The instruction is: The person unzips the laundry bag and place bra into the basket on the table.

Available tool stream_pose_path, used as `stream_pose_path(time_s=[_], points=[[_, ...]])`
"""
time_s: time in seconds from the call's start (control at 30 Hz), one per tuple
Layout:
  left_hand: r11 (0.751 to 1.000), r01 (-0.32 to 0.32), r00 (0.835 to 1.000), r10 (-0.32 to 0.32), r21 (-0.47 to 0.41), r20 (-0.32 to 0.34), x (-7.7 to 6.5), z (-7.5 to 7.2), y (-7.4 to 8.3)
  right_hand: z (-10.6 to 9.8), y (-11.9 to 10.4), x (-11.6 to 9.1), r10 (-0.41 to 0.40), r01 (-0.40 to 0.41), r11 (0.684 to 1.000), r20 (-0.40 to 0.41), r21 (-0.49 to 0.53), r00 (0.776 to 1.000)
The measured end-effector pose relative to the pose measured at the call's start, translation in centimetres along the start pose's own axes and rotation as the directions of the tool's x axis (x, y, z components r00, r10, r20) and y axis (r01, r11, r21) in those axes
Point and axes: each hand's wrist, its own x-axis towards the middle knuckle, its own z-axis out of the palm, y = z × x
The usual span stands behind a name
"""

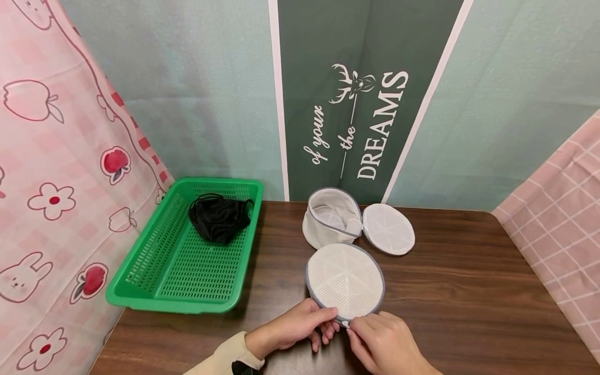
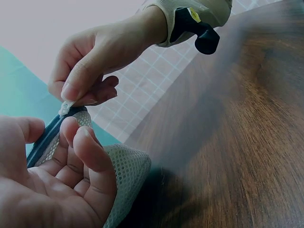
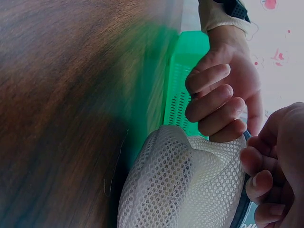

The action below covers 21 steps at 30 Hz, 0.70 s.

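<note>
A green basket [image 1: 197,281] on the tabletop [image 1: 473,291] holds a black bundle [image 1: 218,221], apparently a drawstring pouch; behind hangs a green cloth [image 1: 211,94] printed "DREAMS".

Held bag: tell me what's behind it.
Behind the held bag stands an open bag, its lid out to the right. The held bag hides part of the open bag's front.

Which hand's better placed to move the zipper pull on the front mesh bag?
Right, probably. The right hand already pinches the white zipper pull. The left hand grips the edge of the mesh bag beside it, so it seems better placed to steady.
</note>
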Motion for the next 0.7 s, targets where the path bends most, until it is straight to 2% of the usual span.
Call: stream_pose_path(time_s=[0.23,0.7], points=[[1.000,0.003,1.000,-0.003,-0.009,-0.011,0.00,-0.08,0.02,-0.07,-0.04,0.05,-0.006,0.006,1.000,0.002,-0.001,1.000],[0.999,-0.019,1.000,0.019,-0.034,0.012,0.09,-0.09,0.05,-0.02,0.20,0.04,0.009,-0.009,1.000,-0.019,-0.016,1.000]])
